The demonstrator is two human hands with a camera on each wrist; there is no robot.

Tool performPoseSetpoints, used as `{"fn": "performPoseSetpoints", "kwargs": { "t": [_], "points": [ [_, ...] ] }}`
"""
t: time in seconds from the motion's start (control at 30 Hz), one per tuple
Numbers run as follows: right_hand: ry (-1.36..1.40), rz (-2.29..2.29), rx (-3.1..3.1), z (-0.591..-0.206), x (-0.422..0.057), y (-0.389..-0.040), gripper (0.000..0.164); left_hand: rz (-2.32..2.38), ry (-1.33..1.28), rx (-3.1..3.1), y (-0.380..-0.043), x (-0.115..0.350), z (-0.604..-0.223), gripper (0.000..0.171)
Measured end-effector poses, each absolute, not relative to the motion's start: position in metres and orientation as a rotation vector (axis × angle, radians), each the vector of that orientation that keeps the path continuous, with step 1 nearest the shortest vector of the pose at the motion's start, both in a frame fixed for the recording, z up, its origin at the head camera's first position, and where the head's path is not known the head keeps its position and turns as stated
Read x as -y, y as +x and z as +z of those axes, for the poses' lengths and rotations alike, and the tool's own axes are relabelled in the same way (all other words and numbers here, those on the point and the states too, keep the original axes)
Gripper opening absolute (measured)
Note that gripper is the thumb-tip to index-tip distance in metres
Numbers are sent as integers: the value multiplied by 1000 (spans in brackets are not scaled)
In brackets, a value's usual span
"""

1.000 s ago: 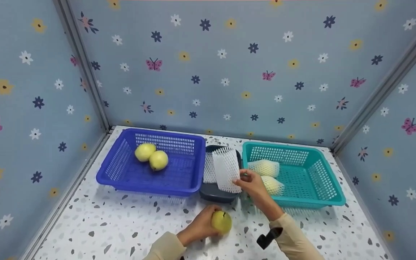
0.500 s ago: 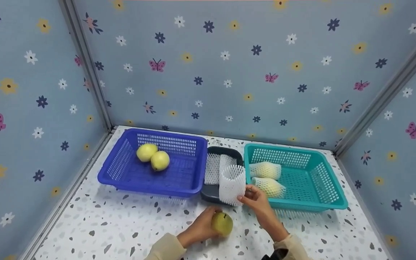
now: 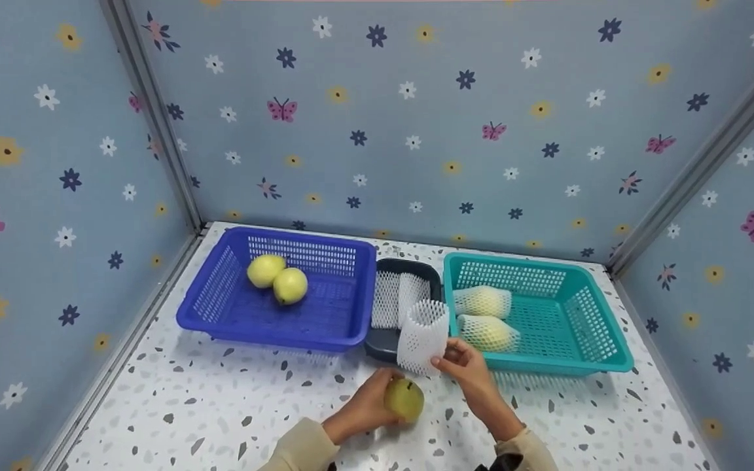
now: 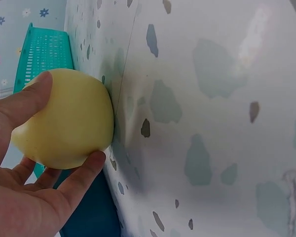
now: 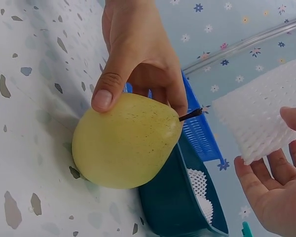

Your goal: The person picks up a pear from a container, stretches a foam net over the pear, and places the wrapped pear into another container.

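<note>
A yellow-green pear sits on the speckled tabletop, gripped by my left hand with thumb and fingers curled around its side. The right wrist view shows the pear with its dark stem pointing toward the foam. Between thumb and fingers my right hand pinches a white foam net sleeve by its lower edge. The sleeve's upper end gapes open, and it is held over the front of a dark tray, just beyond the pear. More foam net sleeves lie in that tray.
A blue basket at left holds two bare pears. At right a teal basket contains two pears in foam nets. Flower-patterned walls enclose the table's back and sides.
My right hand has drawn the foam net sleeve toward me, up off the tray and nearer the pear; its end now shows rounded open. My left hand keeps its grip on the pear.
</note>
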State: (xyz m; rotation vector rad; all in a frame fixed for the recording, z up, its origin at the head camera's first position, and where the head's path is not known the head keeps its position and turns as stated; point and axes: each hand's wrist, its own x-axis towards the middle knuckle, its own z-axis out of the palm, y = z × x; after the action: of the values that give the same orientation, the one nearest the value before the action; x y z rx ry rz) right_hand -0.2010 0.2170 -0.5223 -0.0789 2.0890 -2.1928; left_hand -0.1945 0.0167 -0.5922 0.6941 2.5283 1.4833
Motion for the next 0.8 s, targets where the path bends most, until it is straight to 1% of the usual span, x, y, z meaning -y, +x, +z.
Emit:
{"fn": "performPoseSetpoints", "kwargs": {
  "t": [0.4,0.5,0.57,0.67,0.8],
  "points": [
    [-105,-2265,-2039,-526,-216,-201,32,1415,680,-2603,-191,-19,-591,70],
    [-98,-2273,-2036,-527,-215,-201,31,1405,678,-2641,-190,-19,-588,68],
    [-96,-2269,-2041,-527,-215,-202,32,1422,689,-2684,-190,-17,-584,65],
    [-86,-2257,-2060,-526,-214,-203,35,1489,678,-2751,-191,-16,-578,56],
    [-72,-2233,-2102,-525,-213,-205,40,1668,589,-2721,-193,-16,-570,42]
  ]
}}
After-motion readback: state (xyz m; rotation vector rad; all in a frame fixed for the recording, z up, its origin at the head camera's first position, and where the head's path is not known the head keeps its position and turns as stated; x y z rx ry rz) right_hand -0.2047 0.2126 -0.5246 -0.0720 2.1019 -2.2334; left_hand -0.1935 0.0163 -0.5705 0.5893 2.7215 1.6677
